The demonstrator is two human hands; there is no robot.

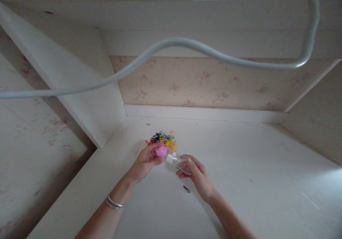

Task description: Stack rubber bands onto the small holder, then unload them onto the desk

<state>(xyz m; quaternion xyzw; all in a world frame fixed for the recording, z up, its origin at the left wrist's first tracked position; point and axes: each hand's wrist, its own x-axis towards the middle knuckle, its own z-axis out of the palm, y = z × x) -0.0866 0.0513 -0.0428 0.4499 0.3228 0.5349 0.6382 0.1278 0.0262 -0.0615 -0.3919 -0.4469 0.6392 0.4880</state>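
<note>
A clear plastic bottle [173, 157] with a pink cap [161, 151] is held tilted between both hands above the white tabletop. My left hand [144, 163] is closed around the pink cap, fingers behind it and thumb below. The bottle's clear lower end rests in the closed fingers of my right hand [197, 173]. Just beyond the cap lies a pile of small elastic bands [162, 138] in black, yellow, red, blue and pink. One black band [186, 189] lies apart, nearer to me, below my right hand.
A thick white cable [181, 43] runs across the upper view, in front of a white shelf [160, 14]. White side panels and flowered wallpaper [203, 84] enclose the white tabletop [240, 182]. Another small dark band [148, 124] lies near the back.
</note>
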